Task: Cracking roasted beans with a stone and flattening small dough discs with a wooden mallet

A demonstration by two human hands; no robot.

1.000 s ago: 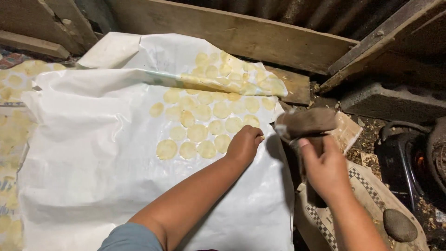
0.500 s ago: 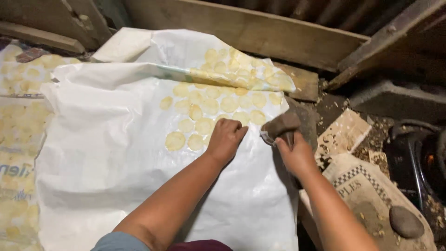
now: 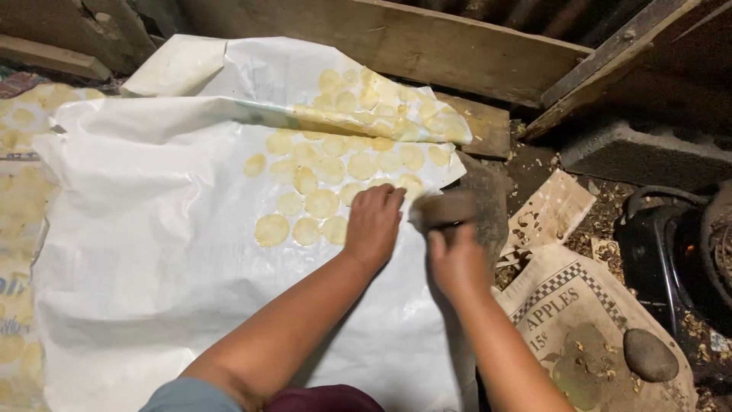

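Observation:
A white plastic sheet [image 3: 152, 236] lies spread out, with several pale yellow round slices [image 3: 320, 202] laid flat across its upper middle. My left hand [image 3: 374, 223] rests palm down on the sheet at the lower right edge of the slices, fingers touching them. My right hand [image 3: 456, 255] grips a blurred brown tool [image 3: 444, 210] with a dark handle, held just right of the left hand at the sheet's right edge. More slices [image 3: 381, 103] lie on a folded-back flap at the top.
Wooden planks [image 3: 396, 46] run along the top. To the right are a printed paper sack [image 3: 587, 328] with a grey stone [image 3: 650, 355] on it, a cardboard scrap [image 3: 549, 210], dirt, and dark machinery [image 3: 679, 244]. A second sheet [image 3: 19, 191] with slices lies at the left.
Both hands have shifted left and up along the sheet. The right hand with the brown tool has come closer to the left hand, now at the sheet's edge.

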